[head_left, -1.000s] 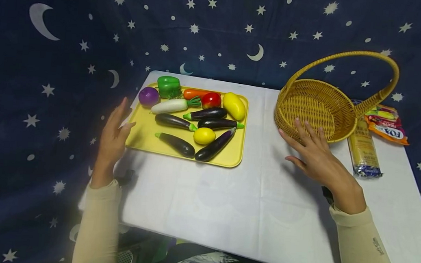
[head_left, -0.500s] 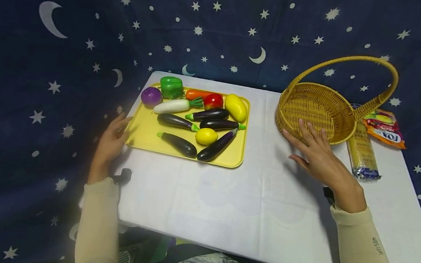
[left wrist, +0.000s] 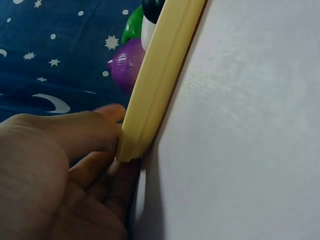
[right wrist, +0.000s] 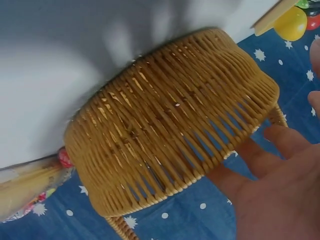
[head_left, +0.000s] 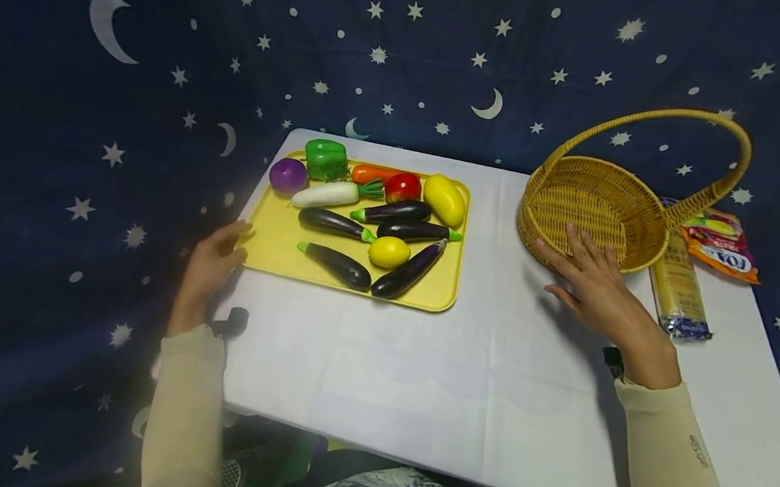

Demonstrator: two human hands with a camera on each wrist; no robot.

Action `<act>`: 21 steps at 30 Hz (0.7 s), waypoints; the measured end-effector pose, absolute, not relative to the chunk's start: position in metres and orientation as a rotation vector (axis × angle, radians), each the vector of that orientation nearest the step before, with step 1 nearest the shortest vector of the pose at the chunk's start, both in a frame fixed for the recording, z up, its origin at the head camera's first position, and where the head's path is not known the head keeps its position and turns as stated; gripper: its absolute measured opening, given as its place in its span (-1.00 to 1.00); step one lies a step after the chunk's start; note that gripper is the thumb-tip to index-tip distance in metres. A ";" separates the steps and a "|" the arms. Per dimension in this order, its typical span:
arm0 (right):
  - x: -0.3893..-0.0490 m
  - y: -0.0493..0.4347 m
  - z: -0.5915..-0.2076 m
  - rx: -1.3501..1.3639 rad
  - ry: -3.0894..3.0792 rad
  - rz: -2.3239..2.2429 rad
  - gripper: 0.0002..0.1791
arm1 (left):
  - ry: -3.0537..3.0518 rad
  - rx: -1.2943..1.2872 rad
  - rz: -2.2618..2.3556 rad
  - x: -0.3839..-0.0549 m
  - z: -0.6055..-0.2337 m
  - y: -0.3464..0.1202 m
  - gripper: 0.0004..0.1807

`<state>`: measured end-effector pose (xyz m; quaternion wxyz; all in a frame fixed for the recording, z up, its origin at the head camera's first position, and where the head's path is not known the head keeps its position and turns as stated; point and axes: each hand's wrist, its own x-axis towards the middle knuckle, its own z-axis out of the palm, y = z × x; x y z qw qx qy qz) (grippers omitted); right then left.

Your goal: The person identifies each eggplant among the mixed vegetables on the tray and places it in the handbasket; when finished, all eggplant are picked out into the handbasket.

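Observation:
A shallow yellow tray [head_left: 270,254] lies on the table, bearing several eggplants [head_left: 334,264], a lemon [head_left: 389,252], a white radish [head_left: 325,194], a green bell pepper [head_left: 326,160] and other produce. At its left edge, my left hand [head_left: 208,268] pinches the rim, thumb against the near corner and fingers underneath, as the left wrist view [left wrist: 60,160] shows. To the right stands a wicker basket [head_left: 534,227] with a tall handle and nothing inside. My right hand [head_left: 603,300] reaches over its near rim, fingers straight and spread; whether they touch it is unclear.
Behind the basket's right side lie a yellow packet of noodle-like sticks [head_left: 681,298] and a red-orange fruit-printed bag [head_left: 723,244]. A dark cloth with stars and moons [head_left: 429,65] hangs behind the white table [head_left: 421,374], whose front edge faces me.
My left hand has come down from beside the tray and its fingers have closed on the tray's left edge. The right hand has stayed at the basket rim. The view shifts slightly.

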<state>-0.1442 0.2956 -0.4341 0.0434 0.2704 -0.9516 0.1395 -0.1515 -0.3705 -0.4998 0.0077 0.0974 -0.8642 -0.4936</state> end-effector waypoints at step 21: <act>-0.152 0.299 -0.440 0.785 -2.952 0.413 -0.06 | -2.559 0.744 -1.874 -0.156 -0.487 -0.364 -0.27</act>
